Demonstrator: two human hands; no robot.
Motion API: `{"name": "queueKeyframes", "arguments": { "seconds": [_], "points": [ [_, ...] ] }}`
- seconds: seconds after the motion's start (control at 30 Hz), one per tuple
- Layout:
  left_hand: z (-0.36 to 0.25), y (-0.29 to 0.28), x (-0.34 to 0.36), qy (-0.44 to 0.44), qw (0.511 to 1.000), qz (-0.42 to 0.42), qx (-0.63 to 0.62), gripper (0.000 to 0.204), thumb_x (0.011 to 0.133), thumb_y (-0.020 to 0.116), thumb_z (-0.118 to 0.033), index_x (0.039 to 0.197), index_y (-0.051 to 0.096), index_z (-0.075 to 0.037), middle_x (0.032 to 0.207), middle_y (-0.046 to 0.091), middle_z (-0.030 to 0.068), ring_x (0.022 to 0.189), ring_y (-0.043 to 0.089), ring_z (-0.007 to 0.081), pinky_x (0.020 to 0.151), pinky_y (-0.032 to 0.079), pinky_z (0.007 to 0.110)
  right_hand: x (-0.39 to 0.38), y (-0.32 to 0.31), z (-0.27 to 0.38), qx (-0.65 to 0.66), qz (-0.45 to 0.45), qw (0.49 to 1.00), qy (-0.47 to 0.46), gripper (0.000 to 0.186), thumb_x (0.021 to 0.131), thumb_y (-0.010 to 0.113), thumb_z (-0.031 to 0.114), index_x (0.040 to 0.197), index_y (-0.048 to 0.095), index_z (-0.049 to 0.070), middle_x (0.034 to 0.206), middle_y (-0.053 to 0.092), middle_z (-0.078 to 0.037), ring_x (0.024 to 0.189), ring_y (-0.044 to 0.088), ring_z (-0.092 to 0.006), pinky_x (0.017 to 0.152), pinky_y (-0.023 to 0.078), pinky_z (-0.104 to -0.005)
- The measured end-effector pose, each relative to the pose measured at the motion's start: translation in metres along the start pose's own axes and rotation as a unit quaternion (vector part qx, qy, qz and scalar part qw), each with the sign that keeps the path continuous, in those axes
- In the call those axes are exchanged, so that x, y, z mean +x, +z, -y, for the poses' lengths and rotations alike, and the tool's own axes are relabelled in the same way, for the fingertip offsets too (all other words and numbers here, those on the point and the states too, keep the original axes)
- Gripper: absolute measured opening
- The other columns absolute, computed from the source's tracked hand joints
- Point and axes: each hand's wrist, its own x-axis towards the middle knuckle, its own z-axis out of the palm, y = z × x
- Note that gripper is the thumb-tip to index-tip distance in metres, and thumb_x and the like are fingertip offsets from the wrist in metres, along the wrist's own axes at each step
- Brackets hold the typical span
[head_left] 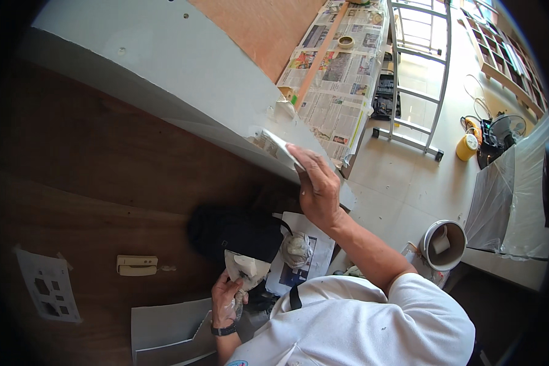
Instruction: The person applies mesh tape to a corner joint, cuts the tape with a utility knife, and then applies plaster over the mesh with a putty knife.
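Note:
My right hand (317, 186) is closed on a thin, flat white filling blade (280, 146), pressed against the edge of a long pale grey ledge (207, 79). Beside the blade, that edge has a rough, patchy spot with whitish filler. Lower down, my left hand (224, 299) grips a wide putty knife (263, 268) by its handle, blade pointing up. A lump of white putty (245, 266) with a dark smear lies on this blade. A dark watch is on my left wrist.
Newspaper (341, 76) covers a surface beyond the ledge, with a tape roll (346, 42) on it. A ladder (438, 104), a yellow container (467, 147) and a bucket (426, 247) stand at right. Below are a dark bag (238, 235) and a wall handset (137, 265).

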Motion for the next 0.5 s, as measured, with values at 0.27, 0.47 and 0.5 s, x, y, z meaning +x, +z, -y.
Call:
{"name": "queueKeyframes", "arguments": {
  "seconds": [0.27,0.47,0.5],
  "points": [
    [-0.004,0.01,-0.006,0.008,1.0,-0.019,0.009,0.048,0.092,0.072,-0.008,0.136,0.057,0.002,0.101,0.074,0.0153,0.056,0.062,0.0165,0.048,0.049,0.028,0.038,0.016,-0.015,-0.026,-0.105,0.994,-0.005,0.053,0.09,0.058,-0.013,0.14,0.058,0.002,0.134,0.063,-0.02,0.127,0.06,-0.0389,0.106,0.048,-0.0468],
    [0.004,0.002,-0.01,0.0,1.0,-0.03,0.001,0.048,0.091,0.073,-0.008,0.135,0.057,0.002,0.101,0.074,0.0147,0.057,0.062,0.0163,0.048,0.05,0.028,0.018,0.022,-0.015,-0.051,-0.042,0.998,-0.021,0.055,0.085,0.059,-0.015,0.137,0.061,0.002,0.137,0.063,-0.018,0.129,0.059,-0.0366,0.11,0.045,-0.0473],
    [0.004,0.001,-0.011,-0.003,1.0,-0.03,0.002,0.048,0.091,0.073,-0.009,0.135,0.057,0.002,0.101,0.074,0.0146,0.057,0.062,0.0164,0.048,0.05,0.028,0.013,0.015,-0.014,-0.034,-0.021,0.999,-0.017,0.057,0.084,0.059,-0.016,0.138,0.06,0.002,0.135,0.064,-0.019,0.128,0.059,-0.0377,0.109,0.046,-0.0468]
  ]
}}
